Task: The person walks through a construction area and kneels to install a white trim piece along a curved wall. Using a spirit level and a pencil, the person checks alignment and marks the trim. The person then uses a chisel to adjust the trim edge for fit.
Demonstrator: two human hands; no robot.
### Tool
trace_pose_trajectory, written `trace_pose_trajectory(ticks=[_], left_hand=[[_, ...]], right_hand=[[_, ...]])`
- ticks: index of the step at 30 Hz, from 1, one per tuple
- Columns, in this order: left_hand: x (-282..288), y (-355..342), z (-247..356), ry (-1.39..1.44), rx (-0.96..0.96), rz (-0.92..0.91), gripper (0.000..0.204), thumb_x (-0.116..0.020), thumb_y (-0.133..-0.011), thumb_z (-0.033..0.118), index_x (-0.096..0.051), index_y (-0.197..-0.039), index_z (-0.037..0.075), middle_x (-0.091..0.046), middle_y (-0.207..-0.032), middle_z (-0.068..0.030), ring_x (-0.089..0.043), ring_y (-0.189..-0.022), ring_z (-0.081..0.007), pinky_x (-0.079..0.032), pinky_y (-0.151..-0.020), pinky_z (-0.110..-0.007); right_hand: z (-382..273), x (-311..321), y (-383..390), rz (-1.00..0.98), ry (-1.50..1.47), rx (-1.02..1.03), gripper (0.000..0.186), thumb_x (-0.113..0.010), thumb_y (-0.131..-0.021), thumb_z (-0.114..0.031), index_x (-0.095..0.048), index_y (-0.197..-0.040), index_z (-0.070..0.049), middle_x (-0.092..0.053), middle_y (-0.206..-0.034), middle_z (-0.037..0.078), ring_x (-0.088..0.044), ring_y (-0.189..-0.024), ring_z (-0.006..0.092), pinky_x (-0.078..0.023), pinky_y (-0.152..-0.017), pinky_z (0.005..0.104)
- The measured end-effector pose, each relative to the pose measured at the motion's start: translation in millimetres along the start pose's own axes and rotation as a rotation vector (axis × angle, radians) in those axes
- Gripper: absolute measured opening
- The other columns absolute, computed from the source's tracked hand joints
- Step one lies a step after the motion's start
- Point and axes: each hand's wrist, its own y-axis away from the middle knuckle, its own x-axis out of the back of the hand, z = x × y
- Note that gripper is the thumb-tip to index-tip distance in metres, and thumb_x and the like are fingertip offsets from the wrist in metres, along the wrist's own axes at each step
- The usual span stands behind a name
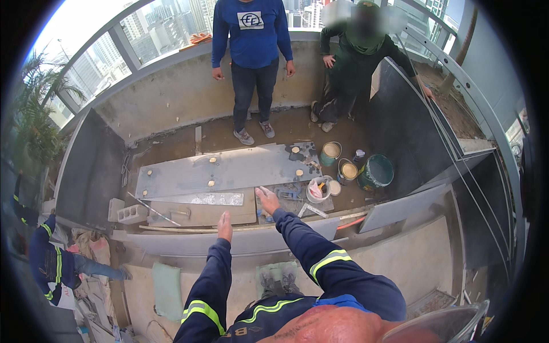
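My left hand (225, 226) is held out in the air with its fingers straight, seen edge-on. It holds nothing. My right hand (267, 200) reaches a little further forward and to the right, flat with its fingers stretched out, and is empty too. Beyond both hands lies a long grey slab (240, 167) dotted with several cream dabs of paste (211, 183). A pale, glossy strip (214, 199) rests along its near edge. From this angle my right fingertips overlap the slab's near edge; I cannot tell whether they touch it.
A white bucket (316, 189) with tools, paste-filled pails (348, 170) and a green tub (376, 172) stand right of the slab. Hollow blocks (132, 214), a hammer (182, 212) and a metal square (313, 210) lie nearby. Two people (251, 63) stand beyond; another person (60, 260) is at left.
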Motion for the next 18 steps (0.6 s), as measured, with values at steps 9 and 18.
trace_pose_trajectory(ticks=[9, 18], left_hand=[[-9.7, 3.6, -20.6, -0.345, -0.058, -0.059, 0.062, -0.062, -0.097, 0.044, -0.055, -0.139, 0.0, -0.059, -0.139, -0.0238, -0.06, -0.125, -0.0368, -0.047, -0.105, -0.044], [210.4, 415.1, -212.0, -0.99, 1.137, -0.383, 0.065, -0.068, -0.089, 0.05, -0.066, -0.127, -0.003, -0.064, -0.13, -0.0259, -0.061, -0.123, -0.0387, -0.048, -0.105, -0.044]], right_hand=[[-25.3, -14.3, 133.2, -0.67, -0.044, -0.017, 0.074, -0.067, -0.095, -0.04, -0.044, -0.146, 0.008, -0.06, -0.135, 0.028, -0.06, -0.126, 0.0325, -0.045, -0.107, 0.039], [233.6, 310.9, 462.8, -0.516, 0.979, -1.236, 0.063, -0.074, -0.082, -0.047, -0.07, -0.121, 0.002, -0.066, -0.127, 0.026, -0.062, -0.122, 0.0378, -0.05, -0.103, 0.0433]])
